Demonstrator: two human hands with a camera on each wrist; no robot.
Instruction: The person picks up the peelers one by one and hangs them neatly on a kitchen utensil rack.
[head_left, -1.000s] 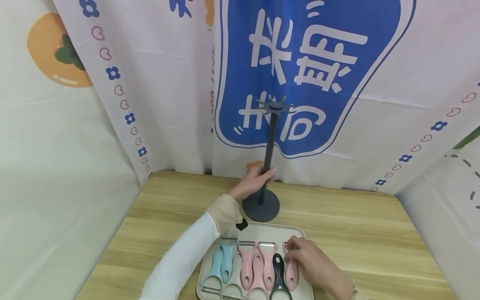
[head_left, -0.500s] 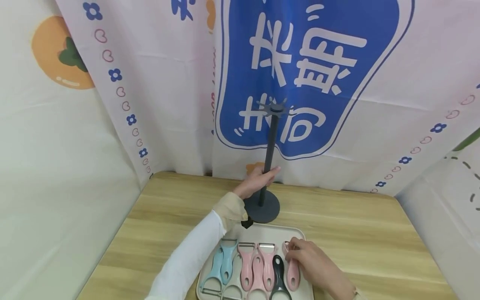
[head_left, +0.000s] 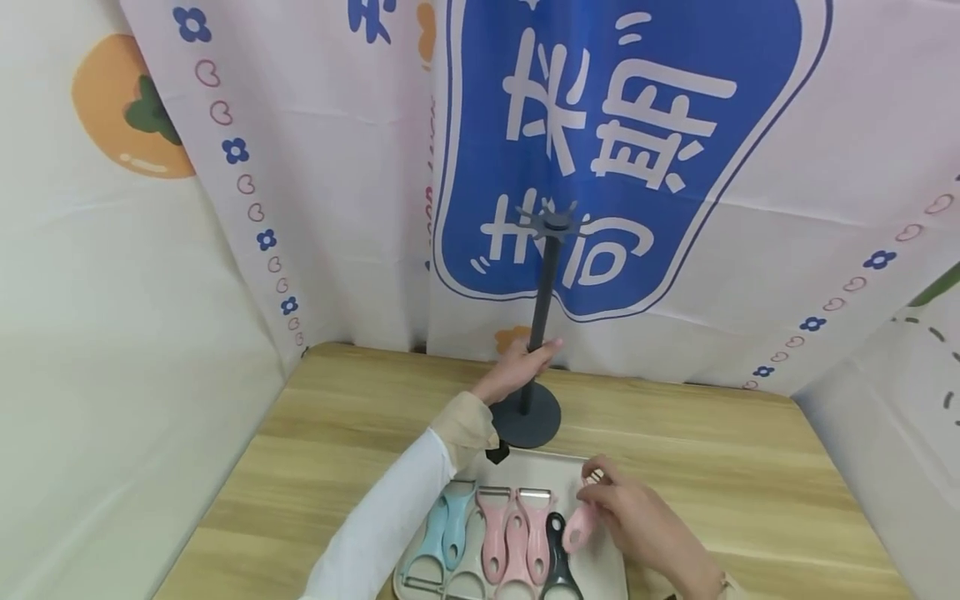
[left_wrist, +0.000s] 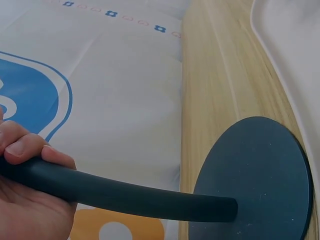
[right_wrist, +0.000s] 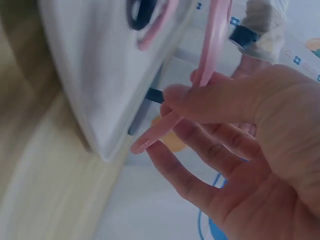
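Note:
A dark grey stand with a round base [head_left: 538,421], a tall pole [head_left: 546,292] and a pronged top [head_left: 555,222] stands upright on the table. My left hand [head_left: 517,372] grips the pole low down; in the left wrist view its fingers [left_wrist: 24,148] curl round it. Over the right side of a pale tray [head_left: 609,560], my right hand [head_left: 643,521] pinches a pink peeler [head_left: 578,530] by its head end, the handle hanging down to the left. The right wrist view shows that pink peeler [right_wrist: 214,47] between thumb and fingers, raised off the tray.
Several other peelers lie in the tray: a black peeler [head_left: 557,550], pink ones, a pale grey one [head_left: 472,550] and a blue peeler [head_left: 457,527]. The tray lies just in front of the stand's base. A printed cloth [head_left: 360,275] hangs behind the wooden table [head_left: 720,467].
My right hand has lifted the pink peeler from the tray and tilted it. The left hand keeps its hold on the pole, its thumb a little further out.

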